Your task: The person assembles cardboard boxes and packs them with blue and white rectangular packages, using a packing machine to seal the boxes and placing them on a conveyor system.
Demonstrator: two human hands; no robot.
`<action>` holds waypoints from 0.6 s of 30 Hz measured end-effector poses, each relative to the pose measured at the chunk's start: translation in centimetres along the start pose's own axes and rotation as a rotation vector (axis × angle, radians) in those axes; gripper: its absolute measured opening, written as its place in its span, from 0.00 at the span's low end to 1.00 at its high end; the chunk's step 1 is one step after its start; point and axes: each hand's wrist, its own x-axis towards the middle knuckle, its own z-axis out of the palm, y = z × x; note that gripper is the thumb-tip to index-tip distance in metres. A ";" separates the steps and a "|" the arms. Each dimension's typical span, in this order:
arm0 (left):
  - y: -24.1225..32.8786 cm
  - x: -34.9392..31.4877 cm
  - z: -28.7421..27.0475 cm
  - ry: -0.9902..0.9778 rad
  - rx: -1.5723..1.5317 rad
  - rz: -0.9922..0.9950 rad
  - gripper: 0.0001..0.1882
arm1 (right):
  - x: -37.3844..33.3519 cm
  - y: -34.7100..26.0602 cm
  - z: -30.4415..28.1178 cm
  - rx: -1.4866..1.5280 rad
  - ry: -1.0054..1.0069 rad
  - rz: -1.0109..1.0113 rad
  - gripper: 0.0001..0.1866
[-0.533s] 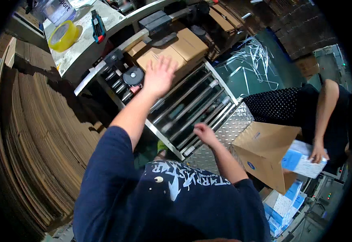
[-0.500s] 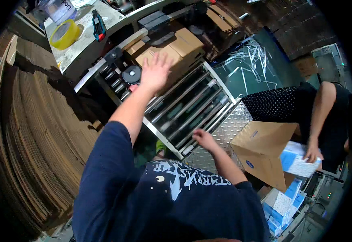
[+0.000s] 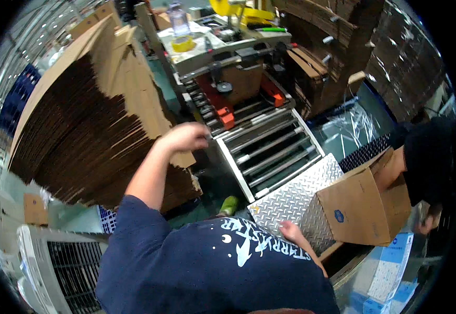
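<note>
My left hand [image 3: 186, 137] hangs in the air left of the roller conveyor [image 3: 277, 144], near a tall stack of flat cardboard. Motion smears its fingers; no object shows in it. Low over the diamond-plate metal sheet [image 3: 311, 196] is my right hand [image 3: 292, 230], its fingers curled loosely around nothing visible. A closed brown carton [image 3: 241, 83] stands at the conveyor's far end, inside a machine with red blocks [image 3: 226, 118]. To my right, a co-worker's arm [image 3: 392, 167] reaches into an open carton [image 3: 356, 209].
Stacked flat cardboard [image 3: 87, 120] fills the left side. A bench beyond the machine holds a yellow tape roll [image 3: 182, 44] and a clear bottle [image 3: 178, 20]. Blue-and-white packs [image 3: 390, 267] lie at the lower right. White straps [image 3: 353, 125] are heaped beyond the conveyor.
My left hand has come off the brown carton and swung left. That carton now sits farther along, in the machine. My right hand has drawn back, and the view has shifted. The co-worker's carton is tilted differently.
</note>
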 end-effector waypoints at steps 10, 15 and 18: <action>-1.6 -16.9 -28.5 0.552 0.797 -0.418 0.30 | -4.8 5.9 8.7 0.047 0.041 0.115 0.23; -5.2 -21.0 -25.9 0.646 0.672 -0.446 0.21 | -9.3 -3.1 10.9 0.085 -0.009 0.172 0.22; -9.4 -25.5 -21.3 1.329 0.685 -0.097 0.18 | -9.1 -0.9 16.4 0.147 -0.014 0.154 0.24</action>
